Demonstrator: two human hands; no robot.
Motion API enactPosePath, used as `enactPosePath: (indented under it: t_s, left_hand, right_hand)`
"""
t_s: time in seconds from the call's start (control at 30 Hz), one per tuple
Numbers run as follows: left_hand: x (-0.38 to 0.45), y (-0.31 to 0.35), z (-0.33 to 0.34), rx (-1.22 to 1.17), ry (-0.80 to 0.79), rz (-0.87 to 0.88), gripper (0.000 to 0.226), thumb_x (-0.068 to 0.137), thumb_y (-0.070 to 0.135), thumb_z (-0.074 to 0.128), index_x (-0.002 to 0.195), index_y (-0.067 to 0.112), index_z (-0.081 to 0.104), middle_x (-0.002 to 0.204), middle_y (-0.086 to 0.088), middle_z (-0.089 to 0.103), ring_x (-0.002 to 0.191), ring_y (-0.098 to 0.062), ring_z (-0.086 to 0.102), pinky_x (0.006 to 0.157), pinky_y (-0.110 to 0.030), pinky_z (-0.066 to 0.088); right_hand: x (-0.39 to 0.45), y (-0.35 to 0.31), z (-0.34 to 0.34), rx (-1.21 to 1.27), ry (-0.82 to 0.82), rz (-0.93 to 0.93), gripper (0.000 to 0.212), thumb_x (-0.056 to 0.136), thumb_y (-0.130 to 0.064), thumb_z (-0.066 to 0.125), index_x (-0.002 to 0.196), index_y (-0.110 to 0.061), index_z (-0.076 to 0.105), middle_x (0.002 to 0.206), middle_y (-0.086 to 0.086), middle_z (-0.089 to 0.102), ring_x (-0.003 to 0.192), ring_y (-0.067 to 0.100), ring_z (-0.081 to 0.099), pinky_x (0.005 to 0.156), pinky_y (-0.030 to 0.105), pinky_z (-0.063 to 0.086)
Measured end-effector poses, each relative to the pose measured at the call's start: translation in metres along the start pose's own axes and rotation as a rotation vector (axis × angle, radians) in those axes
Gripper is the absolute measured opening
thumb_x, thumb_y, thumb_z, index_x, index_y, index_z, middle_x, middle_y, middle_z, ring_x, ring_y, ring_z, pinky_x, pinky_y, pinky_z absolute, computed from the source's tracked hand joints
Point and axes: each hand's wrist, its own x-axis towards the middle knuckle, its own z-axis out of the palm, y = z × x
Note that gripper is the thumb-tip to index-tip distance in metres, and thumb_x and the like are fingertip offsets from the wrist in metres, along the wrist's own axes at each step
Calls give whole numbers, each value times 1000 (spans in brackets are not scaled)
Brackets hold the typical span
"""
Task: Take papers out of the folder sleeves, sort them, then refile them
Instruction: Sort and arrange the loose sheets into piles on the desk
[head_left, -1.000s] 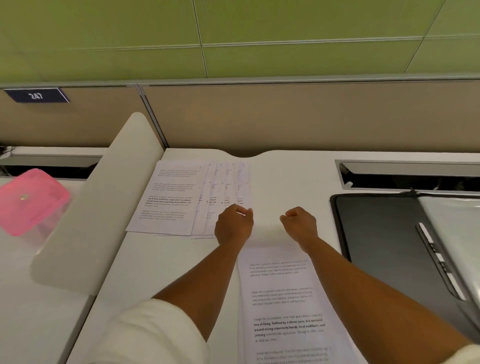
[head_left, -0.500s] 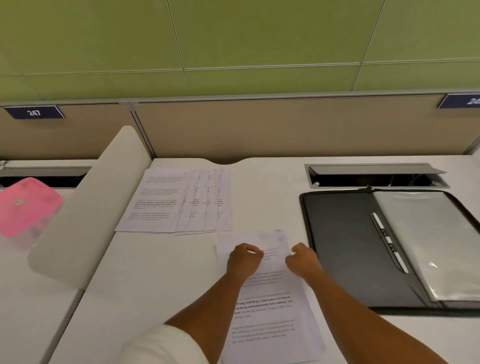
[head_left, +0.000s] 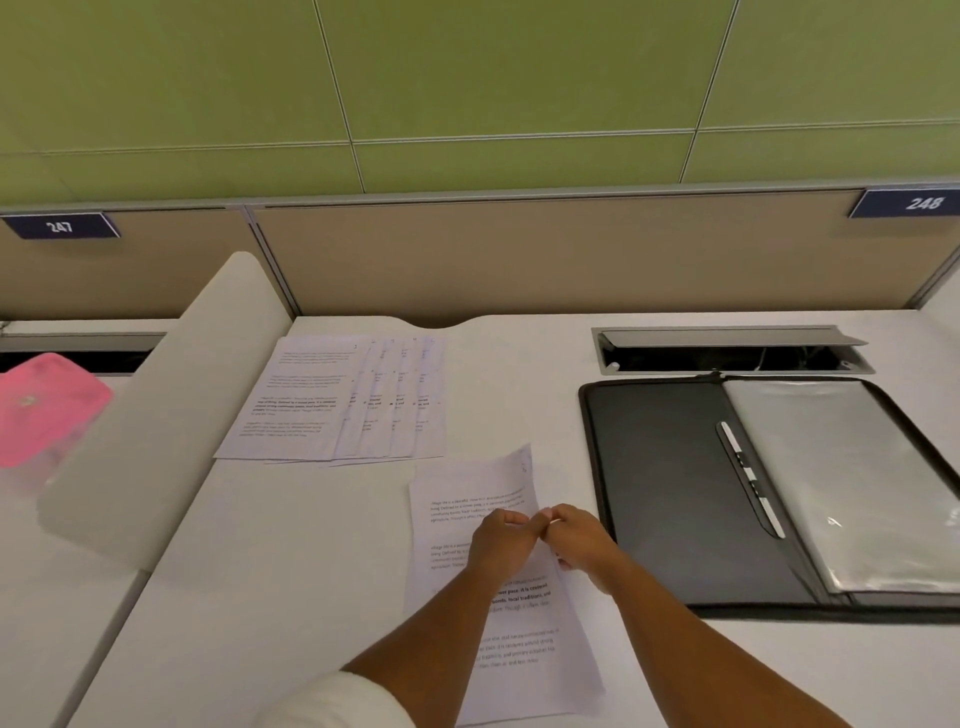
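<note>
White printed sheets make up both groups of paper, so the step in hand looks like separating the top page of the near stack for sorting. Starting at centre left of the frame, the fanned papers (head_left: 332, 400) lie flat on the tabletop (head_left: 249, 571), overlapped so that each right edge shows. Any page added there should be laid so that its edge also stays visible.

Lower centre, the paper stack (head_left: 498, 623) lies slightly skewed, its top right corner lifted. The left hand (head_left: 501, 540) is curled with its knuckles up on the upper part of the page, and the right hand (head_left: 579, 540) is curled beside it at the sheet's right edge, thumbs touching. Both seem to pinch the paper, though the fingertips are hidden. A light pinch on one sheet only, sliding thumb against finger, should keep pages from sticking together.

At right, the black folder (head_left: 670, 493) lies open, and its clear sleeves (head_left: 841, 483) look empty.
</note>
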Motion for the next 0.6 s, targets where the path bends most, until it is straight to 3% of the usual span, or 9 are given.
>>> enactPosePath:
  t_s: [0.1, 0.2, 0.27, 0.37, 0.43, 0.5, 0.6]
  left_hand:
    - [1, -1, 3, 18, 40, -7, 17, 90, 44, 64, 86, 27, 69, 85, 11, 69, 87, -12, 65, 77, -27, 51]
    - [2, -3, 4, 62, 123, 0, 26, 88, 22, 61, 63, 22, 60, 63, 6, 60, 63, -13, 56, 62, -26, 44]
    - [1, -3, 4, 94, 207, -13, 28, 87, 19, 61, 59, 19, 57, 57, 6, 54, 56, -12, 50, 56, -23, 38]
    - [0, -2, 1, 90, 253, -18, 18, 86, 34, 70, 76, 20, 71, 70, 8, 67, 64, -9, 61, 58, -21, 43]
    - [1, -3, 2, 52, 253, 7, 25, 86, 42, 71, 72, 21, 68, 68, 8, 66, 64, -11, 62, 62, -23, 46]
    - [2, -4, 3, 35, 249, 20, 27, 89, 45, 68, 76, 22, 65, 72, 10, 64, 71, -14, 62, 71, -28, 52]
    - [2, -5, 4, 53, 259, -31, 24, 91, 38, 68, 105, 22, 56, 98, 8, 62, 86, -14, 60, 74, -23, 46]
  right_hand:
    - [-3, 1, -2, 17, -88, 25, 20, 90, -8, 57, 108, -16, 62, 102, 8, 72, 91, 23, 70, 75, 32, 58]
    - [0, 4, -3, -17, -129, 54, 31, 88, -15, 68, 118, -15, 57, 106, 11, 70, 89, 20, 66, 74, 30, 56]
    - [3, 7, -1, -64, -99, 53, 41, 87, -26, 73, 122, -16, 54, 110, 7, 66, 93, 19, 63, 73, 27, 54]
    - [8, 11, -1, -66, -44, 27, 56, 84, -36, 77, 129, -16, 49, 122, 5, 62, 100, 21, 63, 72, 25, 54]
    - [9, 13, -2, -22, -3, -1, 60, 85, -33, 77, 134, -20, 44, 127, 7, 61, 100, 21, 63, 68, 23, 52]
    - [11, 15, -4, -2, 39, -44, 53, 89, -26, 73, 135, -22, 46, 120, 9, 64, 95, 21, 66, 68, 23, 54]
    - [15, 20, -6, -55, 98, -75, 37, 90, -18, 68, 125, -22, 55, 107, 7, 69, 88, 19, 68, 80, 31, 59]
